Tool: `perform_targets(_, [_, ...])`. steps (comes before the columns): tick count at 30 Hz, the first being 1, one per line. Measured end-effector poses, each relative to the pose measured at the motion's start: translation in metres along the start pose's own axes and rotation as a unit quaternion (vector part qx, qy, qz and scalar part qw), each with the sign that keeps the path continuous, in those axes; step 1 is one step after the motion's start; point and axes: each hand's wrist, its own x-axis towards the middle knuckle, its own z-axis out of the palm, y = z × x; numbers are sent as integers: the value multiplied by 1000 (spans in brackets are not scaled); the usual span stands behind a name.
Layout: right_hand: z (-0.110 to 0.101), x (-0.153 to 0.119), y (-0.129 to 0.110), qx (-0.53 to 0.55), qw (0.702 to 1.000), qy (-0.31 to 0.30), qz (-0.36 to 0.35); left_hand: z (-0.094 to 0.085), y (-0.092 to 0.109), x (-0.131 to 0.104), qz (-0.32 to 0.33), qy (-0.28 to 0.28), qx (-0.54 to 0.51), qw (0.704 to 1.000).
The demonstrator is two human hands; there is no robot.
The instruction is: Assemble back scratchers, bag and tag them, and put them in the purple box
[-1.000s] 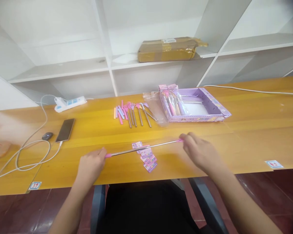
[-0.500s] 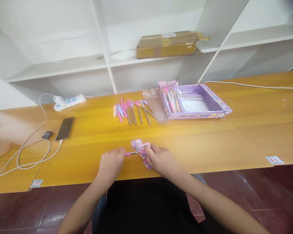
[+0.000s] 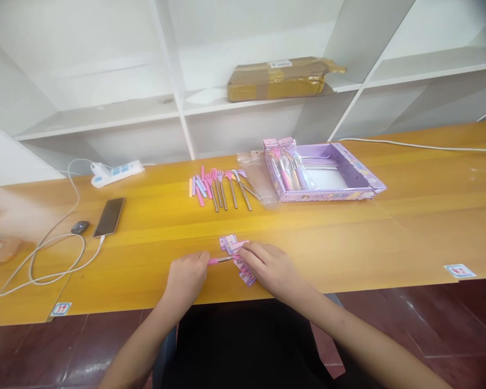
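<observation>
My left hand [image 3: 187, 275] is closed round the pink handle of a small rod [image 3: 223, 260] with a metal shaft. The shaft points right, toward my right hand [image 3: 267, 266], whose bent fingers cover its far end over several pink and purple printed cards [image 3: 229, 243]. Whether those fingers grip the rod's end or a card is hidden. Farther back lie several metal rods with small hand-shaped heads [image 3: 222, 189], beside loose pink, blue and cream handles [image 3: 200, 186]. A purple tray [image 3: 360, 165] holds bagged rods at its left side.
Clear plastic bags [image 3: 263, 178] lie left of the tray. A phone [image 3: 109, 216], a black mouse [image 3: 80, 227], white cables and a power strip [image 3: 117, 173] are at the left. A taped cardboard box [image 3: 277, 81] sits on the shelf behind.
My right hand has flattened somewhat over the cards, its fingers now covering the rod's far end. My left hand still holds the handle. The whole view has shifted slightly.
</observation>
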Motion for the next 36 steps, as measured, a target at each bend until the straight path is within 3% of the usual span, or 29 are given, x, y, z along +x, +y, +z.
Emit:
perform_targets(15, [-30,-6,3,-28,998,60,3,-7,2,-2,26,47,25,998])
perform_targets(18, [-39,-23,29,-48,994,95,28,-7,-26,-6,17,114,51,992])
perform_targets(21, [-56,-54,77,-93,983,138,73,-5,-80,-18,29,184,101,977])
perform_targets(24, [-80,-97,131,-146,976,137,86,-1,-136,-35,36,257,143,955])
perform_targets(26, [-93,-123,158,-195,965,151,94,3,-162,-45,61,307,157,937])
perform_targets(30, [-102,-153,175,-230,954,128,140,9,-173,-53,98,327,176,923])
perform_targets(36, [-101,-149,155,-255,947,142,134,2,-166,-55,94,362,172,912])
